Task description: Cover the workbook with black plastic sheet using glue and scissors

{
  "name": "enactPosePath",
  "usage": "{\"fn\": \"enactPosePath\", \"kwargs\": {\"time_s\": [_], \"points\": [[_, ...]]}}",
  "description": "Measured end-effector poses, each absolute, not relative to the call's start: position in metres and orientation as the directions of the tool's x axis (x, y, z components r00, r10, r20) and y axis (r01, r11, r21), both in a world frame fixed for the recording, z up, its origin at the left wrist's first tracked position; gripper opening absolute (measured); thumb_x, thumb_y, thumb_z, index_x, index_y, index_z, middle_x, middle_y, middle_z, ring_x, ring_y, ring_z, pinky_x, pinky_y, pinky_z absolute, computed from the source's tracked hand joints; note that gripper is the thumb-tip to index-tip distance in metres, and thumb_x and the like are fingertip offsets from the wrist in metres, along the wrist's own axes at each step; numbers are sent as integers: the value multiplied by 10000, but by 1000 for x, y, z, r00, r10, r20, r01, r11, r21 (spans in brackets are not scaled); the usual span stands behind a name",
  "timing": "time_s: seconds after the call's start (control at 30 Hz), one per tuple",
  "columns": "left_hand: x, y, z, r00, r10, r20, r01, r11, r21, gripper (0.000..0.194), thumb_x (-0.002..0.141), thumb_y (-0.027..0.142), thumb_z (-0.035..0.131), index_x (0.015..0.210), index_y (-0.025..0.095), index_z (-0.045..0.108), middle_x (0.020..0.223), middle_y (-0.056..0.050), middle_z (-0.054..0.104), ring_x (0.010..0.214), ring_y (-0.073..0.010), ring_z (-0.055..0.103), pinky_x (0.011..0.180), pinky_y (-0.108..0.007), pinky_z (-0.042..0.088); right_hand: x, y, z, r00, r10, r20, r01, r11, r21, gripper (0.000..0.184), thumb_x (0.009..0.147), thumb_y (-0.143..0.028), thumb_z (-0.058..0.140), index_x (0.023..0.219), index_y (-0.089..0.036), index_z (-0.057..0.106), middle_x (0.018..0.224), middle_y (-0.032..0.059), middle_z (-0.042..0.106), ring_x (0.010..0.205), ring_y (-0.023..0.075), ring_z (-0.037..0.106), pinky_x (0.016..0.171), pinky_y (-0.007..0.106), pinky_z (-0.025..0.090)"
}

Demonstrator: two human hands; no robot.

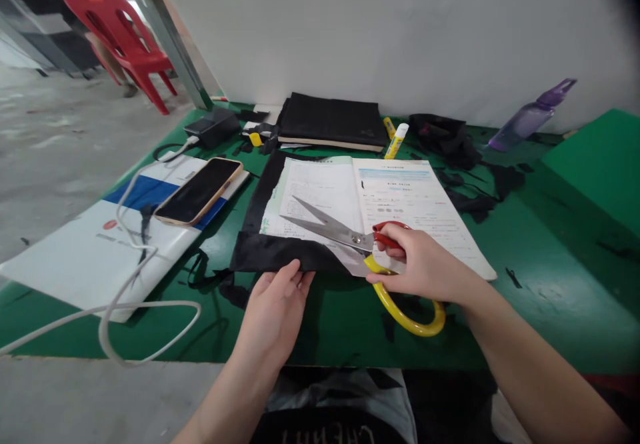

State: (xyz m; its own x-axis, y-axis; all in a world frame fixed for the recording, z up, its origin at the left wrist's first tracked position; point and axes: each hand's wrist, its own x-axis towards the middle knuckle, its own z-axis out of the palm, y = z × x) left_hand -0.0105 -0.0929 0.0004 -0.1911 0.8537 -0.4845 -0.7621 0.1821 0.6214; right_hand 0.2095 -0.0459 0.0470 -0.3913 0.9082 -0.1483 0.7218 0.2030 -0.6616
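An open booklet (320,191) with printed pages lies on black cloth (285,252), which is folded over the bottom edge of its left page. My left hand (280,304) pinches that folded black cloth at the near edge, thumb on top. In my right hand (420,264) are large scissors (335,231) with one red and one yellow handle. Their blades are parted and point left across the lower left page, above the fold. The fingers of my right hand are partly hidden behind the handles.
On the left, a phone (200,191) rests on a white and blue package (100,244), with a white cable (150,304) looping nearby. Behind the booklet are a black-covered book (333,121), a glue stick (397,141) and black scraps (445,137). A purple bottle (530,117) stands right; a red chair (117,31) beyond.
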Motion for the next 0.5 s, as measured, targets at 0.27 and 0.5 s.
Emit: {"fn": "enactPosePath", "kwargs": {"time_s": [0.27,0.5], "points": [[-14,-94,0,-87,875,-477,-776,241,583,316,782,130,685,525,193,513,620,18,608,821,-130,650,992,-353,488,230,-39,60,-461,866,-196,868,393,-304,423,701,-601,616,830,-205,543,847,42,641,657,165,559,537,284,367],[-18,-91,3,-44,837,-545,-815,286,504,343,773,58,669,510,176,484,620,31,604,748,-85,633,1001,-333,486,236,-39,63,-472,836,-278,864,377,-335,341,688,-507,650,816,-213,533,765,12,614,617,142,531,507,265,325]]}}
